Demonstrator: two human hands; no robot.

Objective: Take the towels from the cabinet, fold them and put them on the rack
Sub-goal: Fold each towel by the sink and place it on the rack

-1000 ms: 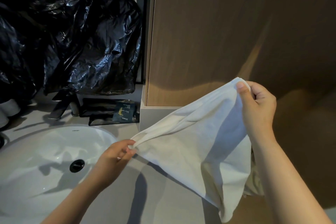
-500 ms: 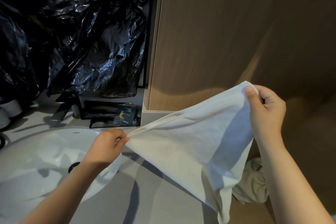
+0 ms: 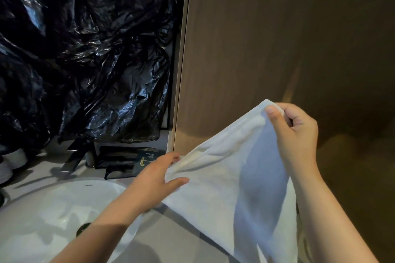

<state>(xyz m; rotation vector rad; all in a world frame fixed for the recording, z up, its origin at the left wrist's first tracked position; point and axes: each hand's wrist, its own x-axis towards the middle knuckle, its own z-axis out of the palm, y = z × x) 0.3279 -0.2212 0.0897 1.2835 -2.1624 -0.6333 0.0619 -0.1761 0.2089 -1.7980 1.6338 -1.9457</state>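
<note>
I am watching through the head camera as the person is holding a white towel (image 3: 224,188) up in the air, in the lower right of the frame. The right hand (image 3: 297,134) is pinching the towel's top corner: its fingers (image 3: 273,117) are curling in, with the thumb pressing the cloth from the front. From that corner the towel is slanting down to the left, and its bulk is hanging off the bottom edge of the frame.

The left hand (image 3: 154,179), in the lower centre, is gripping the towel's lower left edge. Its thumb is lying across the front of the cloth and the other fingers (image 3: 171,157) are reaching behind it, fairly straight rather than tightly curled. The two hands are keeping the upper edge stretched between them.

The towel is hanging over the grey desk (image 3: 175,239) without touching it, as far as I am able to tell. A white sink (image 3: 42,209) is sitting in the lower left, with its dark drain (image 3: 82,228) just beside the left forearm. Behind the sink a black faucet (image 3: 74,153) is standing next to a dark tray (image 3: 119,156). Crumpled black plastic sheeting (image 3: 85,49) is filling the upper left, and a wooden panel (image 3: 277,49) is rising behind the towel across the upper right.
</note>
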